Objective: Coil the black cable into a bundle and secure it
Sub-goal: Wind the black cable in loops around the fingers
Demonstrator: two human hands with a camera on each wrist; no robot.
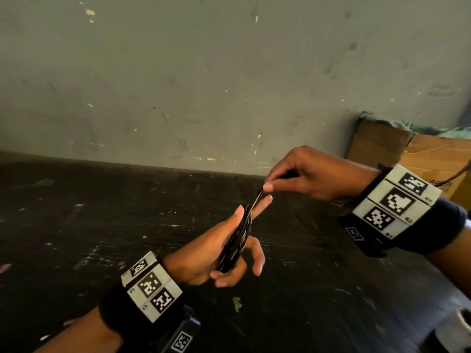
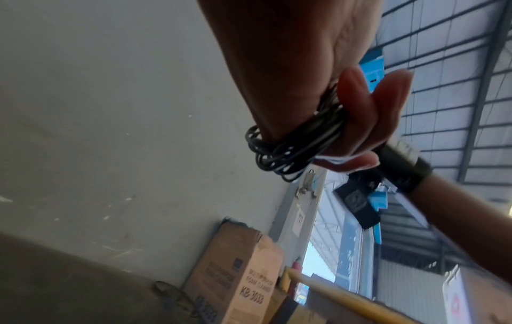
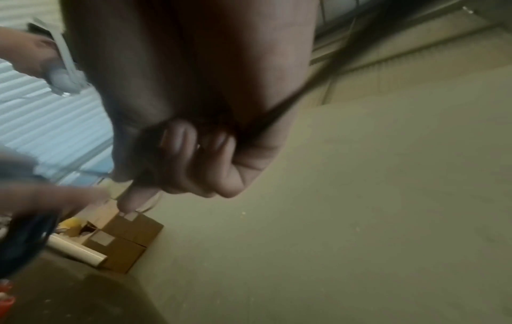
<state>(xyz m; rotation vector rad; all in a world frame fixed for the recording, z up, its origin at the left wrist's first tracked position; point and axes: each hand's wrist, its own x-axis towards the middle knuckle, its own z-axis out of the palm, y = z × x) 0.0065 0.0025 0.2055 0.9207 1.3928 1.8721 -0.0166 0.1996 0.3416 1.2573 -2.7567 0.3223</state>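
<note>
The black cable (image 1: 235, 242) is coiled into a flat bundle of several loops, held above the dark table. My left hand (image 1: 224, 248) grips the bundle, thumb on one side and curled fingers on the other, forefinger straight. The left wrist view shows the cable loops (image 2: 279, 151) sticking out below my left hand (image 2: 346, 122). My right hand (image 1: 293, 178) pinches the cable's free end (image 1: 257, 198) between thumb and forefinger and holds it taut up and to the right of the bundle. In the blurred right wrist view my right hand (image 3: 177, 157) is curled around a dark strand (image 3: 279, 111).
The dark, scuffed table (image 1: 102, 225) runs to a grey wall (image 1: 204, 85). A cardboard box (image 1: 418, 161) with green cloth on it stands at the back right. More cardboard boxes (image 3: 124, 239) and a pale tube (image 3: 77, 252) lie further off.
</note>
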